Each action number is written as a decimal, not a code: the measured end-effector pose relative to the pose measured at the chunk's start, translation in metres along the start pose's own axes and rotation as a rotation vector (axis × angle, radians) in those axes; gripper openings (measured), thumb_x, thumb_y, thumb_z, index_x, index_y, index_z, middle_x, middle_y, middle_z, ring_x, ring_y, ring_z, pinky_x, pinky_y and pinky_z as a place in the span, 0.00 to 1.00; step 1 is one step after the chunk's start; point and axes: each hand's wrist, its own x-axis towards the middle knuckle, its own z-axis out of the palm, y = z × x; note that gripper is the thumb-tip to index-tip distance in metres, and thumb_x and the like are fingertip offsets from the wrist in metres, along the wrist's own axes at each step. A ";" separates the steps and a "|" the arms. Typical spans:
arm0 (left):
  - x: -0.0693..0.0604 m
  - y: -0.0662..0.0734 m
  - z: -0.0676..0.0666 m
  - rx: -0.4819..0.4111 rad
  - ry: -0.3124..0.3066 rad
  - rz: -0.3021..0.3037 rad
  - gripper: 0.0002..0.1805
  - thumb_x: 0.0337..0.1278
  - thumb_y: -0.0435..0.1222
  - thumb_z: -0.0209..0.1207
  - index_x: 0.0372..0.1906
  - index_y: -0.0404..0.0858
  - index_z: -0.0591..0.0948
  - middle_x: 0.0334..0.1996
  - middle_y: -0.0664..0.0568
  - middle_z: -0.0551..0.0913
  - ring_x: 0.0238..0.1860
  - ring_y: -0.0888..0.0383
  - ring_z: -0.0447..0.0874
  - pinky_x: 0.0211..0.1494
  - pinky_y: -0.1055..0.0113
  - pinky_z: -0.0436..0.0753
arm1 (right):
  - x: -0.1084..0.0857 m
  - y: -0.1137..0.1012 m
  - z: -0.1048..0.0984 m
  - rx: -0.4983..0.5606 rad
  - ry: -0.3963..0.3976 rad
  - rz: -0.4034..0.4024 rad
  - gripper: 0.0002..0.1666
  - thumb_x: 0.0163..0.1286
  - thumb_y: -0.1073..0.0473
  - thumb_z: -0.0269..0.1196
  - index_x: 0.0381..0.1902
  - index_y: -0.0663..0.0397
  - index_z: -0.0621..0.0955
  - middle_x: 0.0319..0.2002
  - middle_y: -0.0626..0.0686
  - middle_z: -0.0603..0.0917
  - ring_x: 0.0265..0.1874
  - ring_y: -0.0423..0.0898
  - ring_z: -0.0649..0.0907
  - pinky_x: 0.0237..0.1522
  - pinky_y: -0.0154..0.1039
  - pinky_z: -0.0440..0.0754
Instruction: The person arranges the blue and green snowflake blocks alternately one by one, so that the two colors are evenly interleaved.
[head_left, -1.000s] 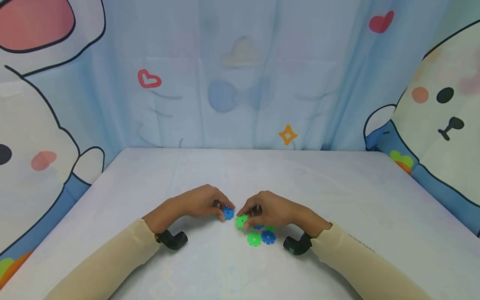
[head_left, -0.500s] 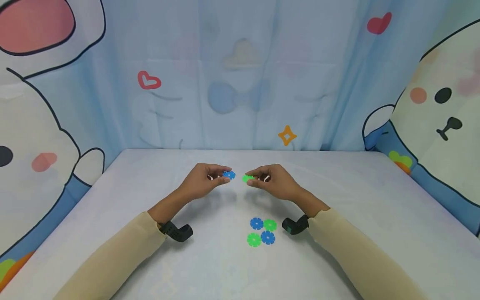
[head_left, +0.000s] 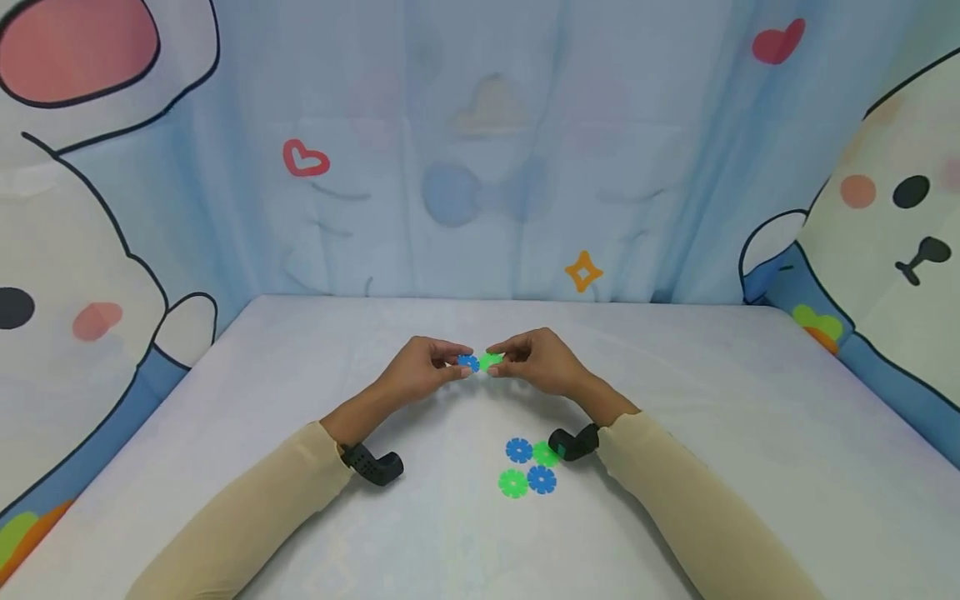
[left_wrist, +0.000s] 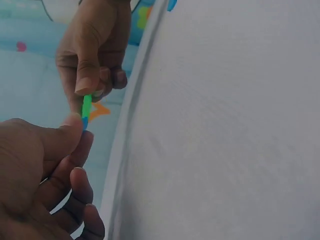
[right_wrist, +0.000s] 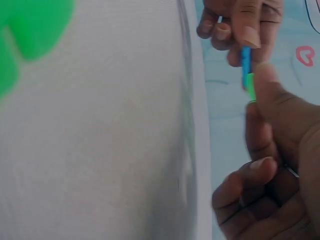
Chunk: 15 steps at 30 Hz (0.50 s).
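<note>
My left hand (head_left: 420,367) pinches a blue notched disc (head_left: 468,363) between thumb and fingers, above the table. Facing it, my right hand (head_left: 543,362) pinches a green notched disc (head_left: 489,361). The two discs meet edge to edge; whether they interlock I cannot tell. In the left wrist view the green disc (left_wrist: 87,104) is seen edge-on, with a bit of the blue disc (left_wrist: 85,123) at my left thumb tip. The right wrist view shows the blue disc (right_wrist: 245,65) edge-on, beside the green disc (right_wrist: 251,87) under my right thumb.
Two blue discs (head_left: 519,451) (head_left: 542,479) and two green discs (head_left: 513,483) (head_left: 545,454) lie close together on the white table (head_left: 375,542), near my right wrist strap. Behind the table hangs a light blue curtain (head_left: 360,250) with printed figures.
Both hands have lifted their discs up and away from near the loose discs. Over the last half second they have come together, closing the gap between the blue and green discs.
</note>
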 end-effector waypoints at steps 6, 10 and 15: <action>0.004 -0.008 0.001 0.056 -0.050 -0.048 0.17 0.55 0.41 0.69 0.51 0.44 0.87 0.30 0.54 0.83 0.26 0.62 0.70 0.28 0.71 0.68 | 0.000 0.003 0.000 -0.055 -0.084 0.065 0.22 0.60 0.54 0.73 0.52 0.52 0.86 0.33 0.49 0.89 0.28 0.41 0.76 0.29 0.34 0.72; 0.003 -0.007 0.000 0.094 -0.063 -0.088 0.17 0.52 0.41 0.72 0.49 0.45 0.88 0.27 0.56 0.83 0.28 0.61 0.71 0.31 0.70 0.69 | -0.001 0.003 0.000 -0.082 -0.102 0.055 0.20 0.62 0.57 0.71 0.52 0.52 0.86 0.38 0.50 0.90 0.34 0.41 0.80 0.35 0.35 0.76; 0.002 -0.008 0.001 0.122 -0.061 -0.088 0.17 0.49 0.40 0.73 0.47 0.44 0.89 0.28 0.54 0.85 0.29 0.61 0.74 0.32 0.70 0.71 | -0.002 0.004 0.001 -0.071 -0.134 0.027 0.19 0.62 0.60 0.70 0.52 0.54 0.86 0.38 0.50 0.89 0.35 0.41 0.80 0.37 0.35 0.76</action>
